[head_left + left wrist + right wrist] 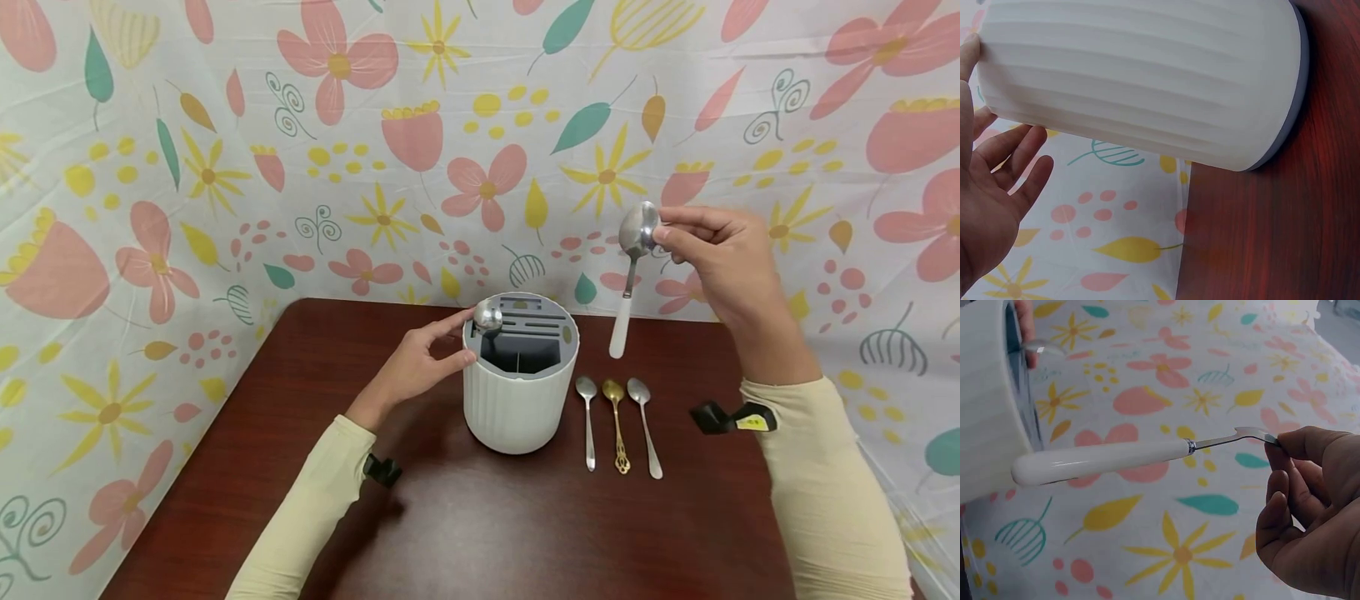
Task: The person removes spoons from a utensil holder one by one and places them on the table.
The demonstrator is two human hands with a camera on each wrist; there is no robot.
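In the head view my right hand [738,262] pinches a spoon [636,229] by its bowl, with the white handle hanging down. The right wrist view shows thumb and finger at the bowl's tip and the thick white handle [1110,461] pointing toward the holder. A ribbed white utensil holder [517,417] with a grey slotted top stands on the table. My left hand [420,358] touches its left side near the rim, thumb and fingers spread and fairly straight. Another spoon [488,317] stands in the holder's left part, bowl up, its handle hidden inside.
Right of the holder, a silver spoon [588,421], a gold spoon [617,421] with an ornate handle and another silver spoon [647,425] lie in a row on the dark wooden table [480,525]. A flowered cloth [480,233] hangs behind the table.
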